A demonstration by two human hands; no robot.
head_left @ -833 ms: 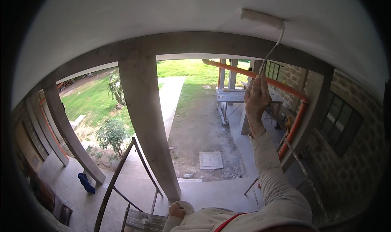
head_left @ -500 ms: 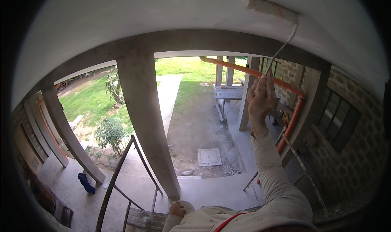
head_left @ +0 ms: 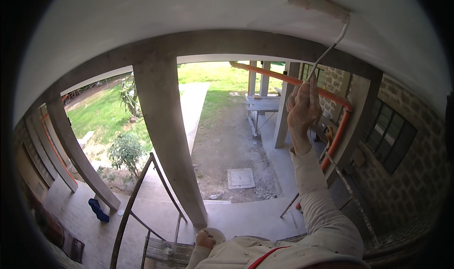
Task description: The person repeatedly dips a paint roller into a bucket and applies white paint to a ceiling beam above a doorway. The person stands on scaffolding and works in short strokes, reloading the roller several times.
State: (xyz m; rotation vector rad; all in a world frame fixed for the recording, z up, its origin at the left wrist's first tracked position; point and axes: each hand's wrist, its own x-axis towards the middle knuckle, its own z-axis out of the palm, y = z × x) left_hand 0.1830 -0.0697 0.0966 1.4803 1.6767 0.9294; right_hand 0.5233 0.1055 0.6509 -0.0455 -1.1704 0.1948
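My right arm is raised, and my right hand is closed around the handle of a paint roller. The roller's pale, pink-streaked sleeve lies against the white ceiling, at the upper right. Its bent wire frame runs down to my fist, which hides most of the handle. Low in the middle, my left hand grips the side of a round whitish container. My sleeve and body cover part of that container, and its contents cannot be made out.
Metal scaffold rails rise at left, with another rail at right. Wooden planks lie below me. A concrete column and beam stand ahead. An orange pipe runs behind my right hand.
My right hand and the roller have shifted slightly upward in the picture, the roller staying along the ceiling. The whole view has tilted a little. My left hand keeps its hold on the container.
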